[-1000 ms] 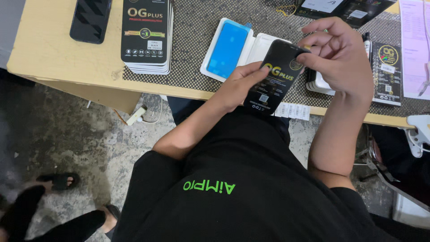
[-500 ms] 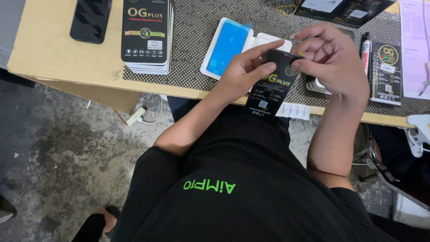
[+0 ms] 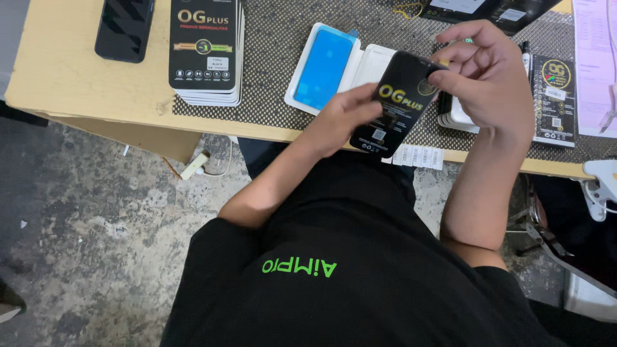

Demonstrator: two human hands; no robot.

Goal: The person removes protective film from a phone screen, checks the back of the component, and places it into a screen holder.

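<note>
A: What are the hands on?

B: A flat black package [image 3: 397, 103] with yellow lettering, held tilted over the near edge of the table [image 3: 77, 77]. The left hand [image 3: 340, 122] grips its lower left side, fingers curled and pressed together around the edge. The right hand [image 3: 488, 77] pinches its upper right corner between thumb and bent fingers.

A: And right behind it?

B: A white open tray [image 3: 360, 64] lies on the checkered mat [image 3: 276, 38], with a bright blue rectangular sheet [image 3: 323, 69] in its left half. The held package covers part of the tray's right half.

A: Labels nearby?

B: A white strip of barcode stickers [image 3: 418, 155] sits at the table's near edge, just below the package. Under the right hand a small stack of white-edged flat pieces [image 3: 456, 115] peeks out; the hand hides most of it.

A: Further out?

B: Far left on the mat stands a stack of black packages [image 3: 205, 51] of the same kind, yellow lettering on top. Left of that, on bare wood, lies a black phone [image 3: 124, 29]. To the right a slim black card [image 3: 554, 96] with a round gold emblem lies flat, a dark pen [image 3: 527, 61] beside it, and pink paper [image 3: 594, 64] at the right edge. A white plug [image 3: 194, 166] lies on the concrete floor [image 3: 96, 244] below
</note>
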